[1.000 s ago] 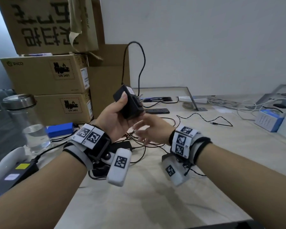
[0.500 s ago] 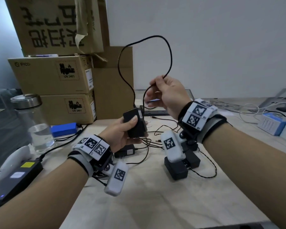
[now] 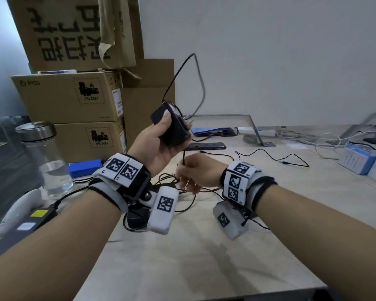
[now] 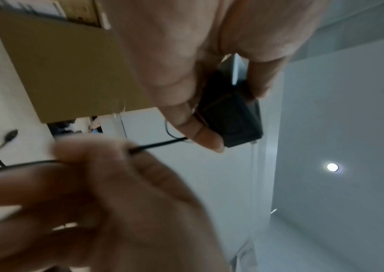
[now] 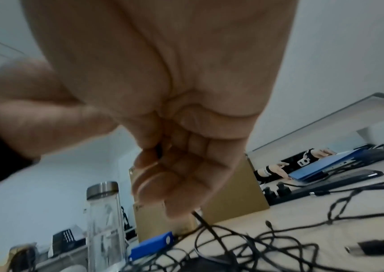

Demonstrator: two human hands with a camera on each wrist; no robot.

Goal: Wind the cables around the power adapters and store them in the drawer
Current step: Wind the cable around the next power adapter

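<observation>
Your left hand [image 3: 159,146] grips the black, boxy adapter [image 3: 174,129] above the desk [image 3: 204,257], while your right hand [image 3: 199,172] just below pinches its thin black cable [image 3: 183,157], which loops overhead.

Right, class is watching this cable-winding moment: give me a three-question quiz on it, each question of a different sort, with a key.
1. True or false: the left hand holds the black power adapter above the desk.
2. What does the right hand pinch? A) the cable B) the water bottle C) the blue box
3. Fill in: a loop of cable arcs ____ the adapter.

Key: 1 true; 2 A; 3 above.
</observation>
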